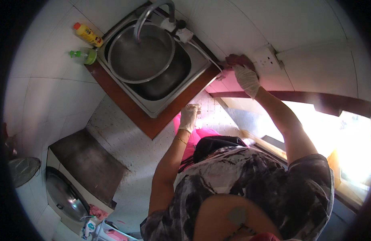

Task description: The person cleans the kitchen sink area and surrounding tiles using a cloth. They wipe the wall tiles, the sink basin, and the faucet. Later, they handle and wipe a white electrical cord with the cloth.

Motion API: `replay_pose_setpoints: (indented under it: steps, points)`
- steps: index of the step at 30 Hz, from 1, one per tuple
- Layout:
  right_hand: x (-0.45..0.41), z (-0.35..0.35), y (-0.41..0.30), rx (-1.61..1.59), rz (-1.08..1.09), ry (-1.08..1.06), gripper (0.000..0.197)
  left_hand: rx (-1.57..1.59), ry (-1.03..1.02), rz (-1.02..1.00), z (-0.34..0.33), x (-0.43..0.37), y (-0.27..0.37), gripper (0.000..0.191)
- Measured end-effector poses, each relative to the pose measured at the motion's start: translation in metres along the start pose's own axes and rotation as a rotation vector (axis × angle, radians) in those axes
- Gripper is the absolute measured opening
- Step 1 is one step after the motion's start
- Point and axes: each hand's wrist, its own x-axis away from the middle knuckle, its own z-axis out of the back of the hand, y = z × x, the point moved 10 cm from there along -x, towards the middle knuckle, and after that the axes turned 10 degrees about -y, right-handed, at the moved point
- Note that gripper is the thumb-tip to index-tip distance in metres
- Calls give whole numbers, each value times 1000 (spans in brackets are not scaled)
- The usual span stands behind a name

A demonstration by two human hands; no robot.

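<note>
My right hand (247,80), in a pale translucent glove, is on a dark red cloth (242,61) against the tiled wall. The cloth lies to the right of the sink counter's corner, just left of a wall socket (269,58). My left hand (189,117), gloved the same way, hangs low beside the brown counter edge (173,116), its fingers bent. Whether it holds anything is hidden. Bright pink material (191,143) shows just below it. In the steel sink (161,93) stands a large metal basin (141,79) with cloudy liquid, a curved faucet hose (147,15) reaching over it.
A yellow bottle with a red cap (88,34) and a green pump bottle (89,56) stand left of the sink. A white cable (205,54) runs from the faucet along the counter's right side. Lower left are a lidded wok (65,194) and a white spray bottle (89,227). A bright window (312,123) is at right.
</note>
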Motion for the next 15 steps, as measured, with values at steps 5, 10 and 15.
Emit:
replay_pose_setpoints:
  steps: [5, 10, 15]
  points:
    - [85, 9, 19, 153, -59, -74, 38, 36, -35, 25, -19, 0, 3, 13]
    - [144, 90, 35, 291, -201, 187, 48, -10, -143, -64, -34, 1, -2, 14]
    - [114, 28, 28, 163, -244, 185, 42, -91, -220, 36, -66, -7, -17, 18]
